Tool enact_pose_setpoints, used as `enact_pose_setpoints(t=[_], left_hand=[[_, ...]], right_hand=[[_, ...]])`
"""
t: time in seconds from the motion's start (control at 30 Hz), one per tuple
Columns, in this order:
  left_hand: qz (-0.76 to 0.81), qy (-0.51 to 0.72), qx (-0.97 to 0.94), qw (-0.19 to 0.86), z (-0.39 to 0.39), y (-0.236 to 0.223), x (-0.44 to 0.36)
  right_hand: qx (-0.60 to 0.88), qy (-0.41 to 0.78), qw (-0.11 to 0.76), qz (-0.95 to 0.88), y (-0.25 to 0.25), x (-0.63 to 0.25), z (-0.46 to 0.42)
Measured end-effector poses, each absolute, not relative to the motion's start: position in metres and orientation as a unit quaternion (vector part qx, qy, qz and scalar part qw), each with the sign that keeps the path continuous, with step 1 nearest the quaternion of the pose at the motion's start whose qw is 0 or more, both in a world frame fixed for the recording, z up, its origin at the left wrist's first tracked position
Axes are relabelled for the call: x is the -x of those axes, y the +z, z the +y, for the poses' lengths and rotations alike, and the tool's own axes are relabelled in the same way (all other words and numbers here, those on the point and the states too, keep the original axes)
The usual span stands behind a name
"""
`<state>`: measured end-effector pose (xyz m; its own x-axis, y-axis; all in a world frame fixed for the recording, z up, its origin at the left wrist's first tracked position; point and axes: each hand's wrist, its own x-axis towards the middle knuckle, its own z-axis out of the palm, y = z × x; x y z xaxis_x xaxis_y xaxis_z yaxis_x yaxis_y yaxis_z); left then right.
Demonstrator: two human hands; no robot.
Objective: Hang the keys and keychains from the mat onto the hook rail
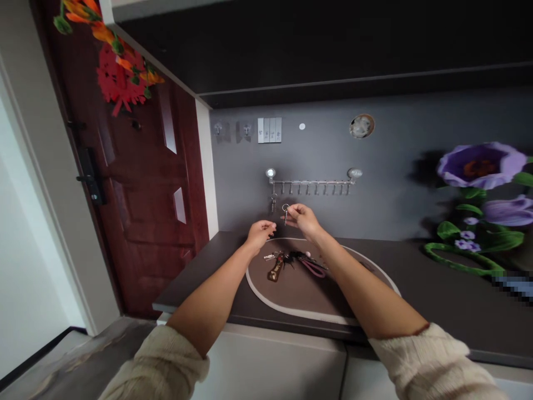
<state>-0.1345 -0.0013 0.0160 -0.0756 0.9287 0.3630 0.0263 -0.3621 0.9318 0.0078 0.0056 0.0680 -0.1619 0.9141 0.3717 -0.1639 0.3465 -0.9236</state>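
Observation:
In front of the grey wall, my right hand (305, 219) pinches a key ring (285, 208) from which a key (285, 218) dangles. To its left, my left hand (260, 233) has its fingers pressed together; anything between them is too small to make out. Just above both hands runs a metal hook rail (312, 182), and some keys (273, 204) hang from its left end. Below my hands, several bunches of keys lie on a brown oval mat (300, 300), among them one with a brown fob (275, 270) and one with a pink strap loop (314, 269).
A dark shelf (333, 50) overhangs the counter (441, 311). Purple artificial flowers (478, 166) stand at the right. At the left is a dark red door (145, 222) with a black handle (89, 178). Clear hooks (246, 130) and label strips (270, 130) are on the wall.

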Motion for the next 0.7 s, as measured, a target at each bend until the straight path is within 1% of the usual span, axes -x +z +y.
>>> enact_pose_setpoints(t=[0.43, 0.7], left_hand=[[0.439, 0.6, -0.562, 0.362, -0.003, 0.017, 0.131], [0.451, 0.597, -0.562, 0.352, 0.0, 0.017, 0.131]], right_hand=[[0.387, 0.454, 0.603, -0.529, 0.11, 0.01, 0.038], [0.44, 0.421, 0.634, -0.477, 0.114, 0.028, 0.059]])
